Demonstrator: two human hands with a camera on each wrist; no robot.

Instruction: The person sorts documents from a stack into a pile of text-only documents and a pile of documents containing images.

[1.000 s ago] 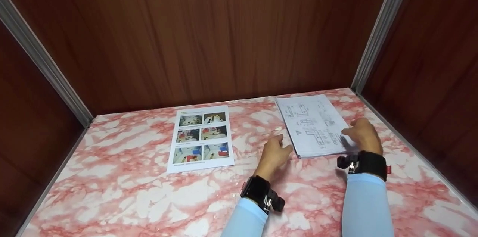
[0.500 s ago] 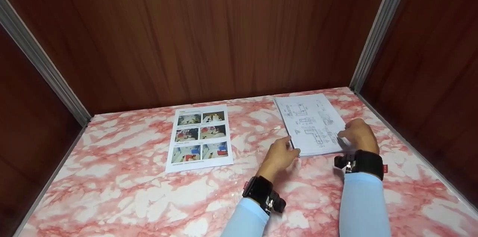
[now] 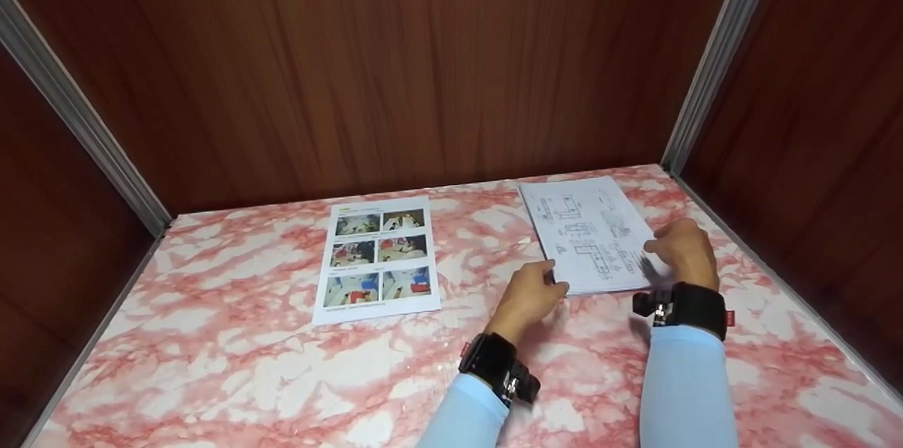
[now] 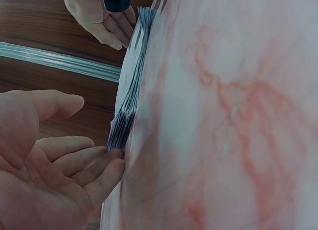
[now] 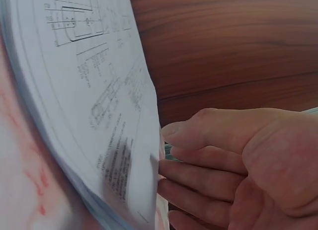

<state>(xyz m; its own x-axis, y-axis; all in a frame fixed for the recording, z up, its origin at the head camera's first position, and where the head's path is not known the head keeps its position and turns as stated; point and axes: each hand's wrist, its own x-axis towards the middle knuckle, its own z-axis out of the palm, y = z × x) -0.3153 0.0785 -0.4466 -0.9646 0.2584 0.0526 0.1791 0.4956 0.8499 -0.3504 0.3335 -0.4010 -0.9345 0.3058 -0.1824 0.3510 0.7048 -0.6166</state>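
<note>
A stack of white paper sheets (image 3: 589, 222), its top sheet printed with line drawings, lies at the back right of the table. My left hand (image 3: 525, 296) is at the stack's near left corner. In the left wrist view its fingertips touch the edge of the layered sheets (image 4: 131, 101), fingers extended and thumb apart. Along the right side of the stack stands my right hand (image 3: 686, 250). The right wrist view shows that hand (image 5: 213, 165) with nearly straight fingers against the paper edge, the thumb tip near the top sheet. Neither hand grips the paper.
To the left lies a single sheet (image 3: 374, 261) with several colour photos. The table (image 3: 247, 377) has a red and white marbled top. A brown wood-grain panel (image 3: 395, 81) rises behind it, with side panels and grey metal posts (image 3: 719, 67) at the corners.
Between one second and half a second ago, my left hand moved right and up to meet the stack's corner. Since then both hands have stayed nearly still; the stack has hardly shifted.
</note>
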